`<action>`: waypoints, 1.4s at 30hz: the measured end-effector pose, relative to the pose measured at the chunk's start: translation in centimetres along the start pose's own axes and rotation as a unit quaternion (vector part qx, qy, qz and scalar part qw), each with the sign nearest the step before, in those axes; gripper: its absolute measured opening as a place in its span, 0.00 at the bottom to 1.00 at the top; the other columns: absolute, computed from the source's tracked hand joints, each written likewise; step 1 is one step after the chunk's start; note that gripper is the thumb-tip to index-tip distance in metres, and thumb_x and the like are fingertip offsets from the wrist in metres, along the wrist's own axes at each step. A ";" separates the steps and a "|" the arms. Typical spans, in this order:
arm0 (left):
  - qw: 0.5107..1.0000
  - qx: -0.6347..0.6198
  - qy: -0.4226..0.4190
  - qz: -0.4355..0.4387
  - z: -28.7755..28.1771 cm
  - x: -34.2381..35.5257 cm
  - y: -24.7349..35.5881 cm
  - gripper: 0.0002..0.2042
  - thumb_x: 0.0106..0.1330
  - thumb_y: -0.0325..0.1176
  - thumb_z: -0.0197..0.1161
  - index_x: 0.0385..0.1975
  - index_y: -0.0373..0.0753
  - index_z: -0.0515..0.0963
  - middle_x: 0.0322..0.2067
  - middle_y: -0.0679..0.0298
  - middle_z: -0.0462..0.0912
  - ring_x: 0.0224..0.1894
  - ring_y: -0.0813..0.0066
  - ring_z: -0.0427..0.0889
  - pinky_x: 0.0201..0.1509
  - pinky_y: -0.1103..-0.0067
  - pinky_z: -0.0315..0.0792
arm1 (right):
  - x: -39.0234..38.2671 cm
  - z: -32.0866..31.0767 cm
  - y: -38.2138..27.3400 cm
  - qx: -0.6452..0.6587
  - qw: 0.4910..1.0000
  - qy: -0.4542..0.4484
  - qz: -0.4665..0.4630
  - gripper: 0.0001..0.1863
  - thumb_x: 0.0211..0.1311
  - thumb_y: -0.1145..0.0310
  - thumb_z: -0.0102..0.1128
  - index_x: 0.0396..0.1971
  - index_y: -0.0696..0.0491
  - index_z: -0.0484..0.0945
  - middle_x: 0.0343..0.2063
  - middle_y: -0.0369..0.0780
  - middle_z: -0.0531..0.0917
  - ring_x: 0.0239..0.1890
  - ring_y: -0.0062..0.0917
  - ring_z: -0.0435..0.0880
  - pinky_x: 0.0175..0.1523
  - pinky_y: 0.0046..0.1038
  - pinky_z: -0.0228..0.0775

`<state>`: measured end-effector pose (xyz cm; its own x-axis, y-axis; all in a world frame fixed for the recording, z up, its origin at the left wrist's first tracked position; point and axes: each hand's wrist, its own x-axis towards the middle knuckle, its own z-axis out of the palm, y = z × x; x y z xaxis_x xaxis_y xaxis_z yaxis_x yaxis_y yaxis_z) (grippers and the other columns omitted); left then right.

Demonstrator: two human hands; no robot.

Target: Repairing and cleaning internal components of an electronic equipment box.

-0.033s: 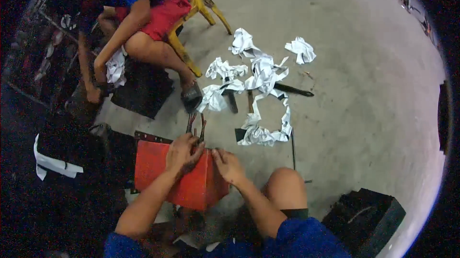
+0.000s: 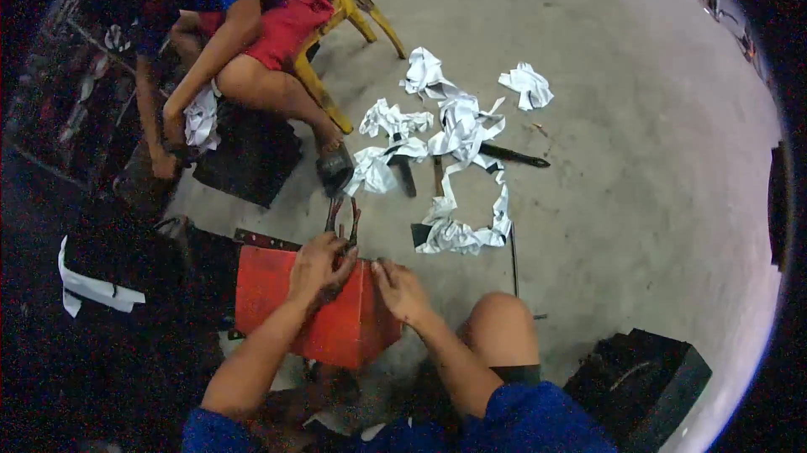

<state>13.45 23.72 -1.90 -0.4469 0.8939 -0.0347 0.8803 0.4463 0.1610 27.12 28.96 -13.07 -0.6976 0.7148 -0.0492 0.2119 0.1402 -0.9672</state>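
A red box-like piece [image 2: 269,281] with a folded edge lies before my knees. My left hand [image 2: 318,272] rests over its far edge, with the fingers curled down and the thumb to the right. At its right corner, my right hand [image 2: 400,289] grips the edge with bent fingers. Just beyond my left fingertips, a reddish-handled tool like pliers [image 2: 343,216] stands up; I cannot tell whether the fingers touch it. The underside of the red piece and some fingertips are hidden.
Crumpled white wrappings [image 2: 462,129] lie ahead on the concrete floor, with dark tools [image 2: 514,155] among them. A thin rod [image 2: 515,260] is right of them. At the left, another person [image 2: 261,24] bends forward on a yellow chair [image 2: 361,12]. A black box [image 2: 647,377] stands at lower right.
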 end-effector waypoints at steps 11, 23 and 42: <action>1.000 0.002 0.022 0.020 0.5 -0.1 -1.1 0.15 0.63 0.41 0.55 0.34 0.34 0.79 0.33 0.52 0.75 0.39 0.51 0.76 0.44 0.64 0.70 | -0.2 -1.7 -1.9 -0.112 0.992 -0.029 -0.057 0.17 0.67 0.58 0.47 0.41 0.57 0.72 0.30 0.55 0.79 0.34 0.50 0.79 0.38 0.43 0.71; 1.000 -0.019 0.019 0.009 0.3 -0.1 -0.3 0.14 0.62 0.41 0.56 0.32 0.34 0.78 0.34 0.52 0.76 0.39 0.51 0.76 0.45 0.64 0.70 | -0.7 -0.9 -1.7 -0.120 0.992 -0.035 0.009 0.20 0.67 0.58 0.46 0.47 0.59 0.71 0.35 0.55 0.79 0.37 0.50 0.78 0.42 0.44 0.71; 0.998 0.038 0.045 0.033 0.9 -0.4 -1.9 0.17 0.62 0.45 0.55 0.36 0.36 0.80 0.37 0.49 0.77 0.43 0.50 0.76 0.49 0.64 0.70 | -0.5 -1.4 -2.4 -0.091 0.994 -0.060 0.023 0.25 0.67 0.55 0.40 0.51 0.61 0.71 0.45 0.55 0.77 0.50 0.51 0.74 0.60 0.42 0.62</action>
<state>12.13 22.57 -3.03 -0.3967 0.9158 0.0623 0.9164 0.3913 0.0842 27.89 29.22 -10.34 -0.7585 0.6379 -0.1332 0.3591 0.2386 -0.9023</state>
